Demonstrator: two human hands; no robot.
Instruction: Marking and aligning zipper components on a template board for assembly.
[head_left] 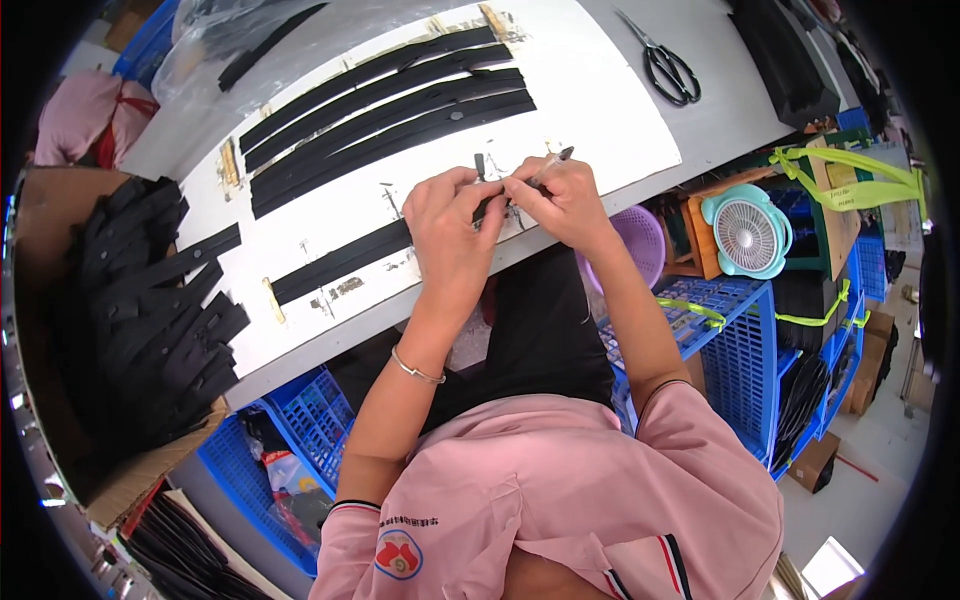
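Note:
A black fabric strip [345,260] lies along the near edge of the white board [610,120] and runs under my left hand [450,235]. The fingers of that hand are pinched together on the strip's right end. Close beside it, my right hand [568,205] is closed around a slim pen [556,163], its dark end pointing up and away. The fingertips of both hands meet over the strip, so its end is mostly hidden. Farther back on the board, several black strips [390,110] lie side by side in a slanted row.
Black-handled scissors [670,75] lie at the far right of the grey table [715,150]. At left, a cardboard box [50,190] holds a heap of black strips [150,300]. Right of my arm are a teal fan [748,232], a purple basket [640,245] and blue crates [745,370].

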